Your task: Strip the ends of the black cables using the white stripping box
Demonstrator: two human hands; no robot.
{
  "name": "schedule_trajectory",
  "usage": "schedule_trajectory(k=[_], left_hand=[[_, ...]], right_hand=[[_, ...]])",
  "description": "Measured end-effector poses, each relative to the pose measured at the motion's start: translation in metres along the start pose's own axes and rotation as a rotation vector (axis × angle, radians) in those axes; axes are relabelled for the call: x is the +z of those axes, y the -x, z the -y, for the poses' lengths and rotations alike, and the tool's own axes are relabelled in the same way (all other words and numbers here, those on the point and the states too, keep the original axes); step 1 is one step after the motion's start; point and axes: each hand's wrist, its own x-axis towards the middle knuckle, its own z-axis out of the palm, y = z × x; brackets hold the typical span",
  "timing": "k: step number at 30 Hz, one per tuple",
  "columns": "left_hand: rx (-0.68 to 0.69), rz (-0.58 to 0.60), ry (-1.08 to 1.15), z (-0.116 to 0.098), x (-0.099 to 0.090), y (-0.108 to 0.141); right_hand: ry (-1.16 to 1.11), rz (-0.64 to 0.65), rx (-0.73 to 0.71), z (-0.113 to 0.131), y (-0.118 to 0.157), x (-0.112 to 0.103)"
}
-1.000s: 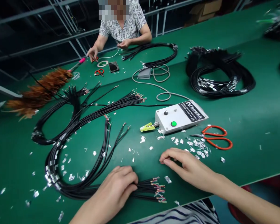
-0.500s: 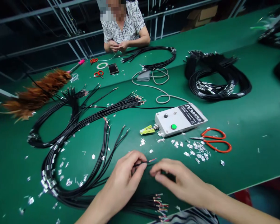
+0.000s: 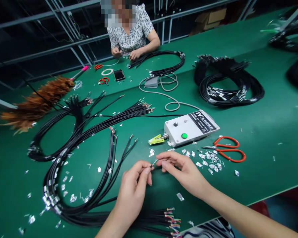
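My left hand (image 3: 136,185) pinches a black cable (image 3: 152,167) just behind its stripped end, with thumb and forefinger closed round it. Thin light-coloured wire ends (image 3: 155,161) stick out toward my right hand (image 3: 177,167). The fingertips of that hand are drawn together at the tips of these wires; the exact contact is partly hidden. Below both hands lies a bundle of black cables (image 3: 149,216) with coloured wire ends. A scrap of silver foil (image 3: 180,197) rests on the green table under my right hand.
Beyond my hands sits a white control box (image 3: 192,127) with a yellow-green clip (image 3: 156,140). Red-handled scissors (image 3: 229,148) and foil scraps (image 3: 211,160) lie to the right. Looped cables (image 3: 52,185) spread left, near a feather duster (image 3: 39,102). A co-worker (image 3: 131,33) sits opposite.
My right hand has moved up and left to the cable's end. My left hand has tilted the cable tip upward. A foil scrap now shows below. The co-worker's hands have moved apart.
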Motion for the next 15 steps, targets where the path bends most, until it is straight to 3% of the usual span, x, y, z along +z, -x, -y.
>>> schedule_trajectory(k=[15], left_hand=[[0.038,-0.023,-0.017,-0.0001,0.0026,0.0012]], right_hand=[[0.025,-0.029,-0.066,0.0021,-0.0081,0.0073]])
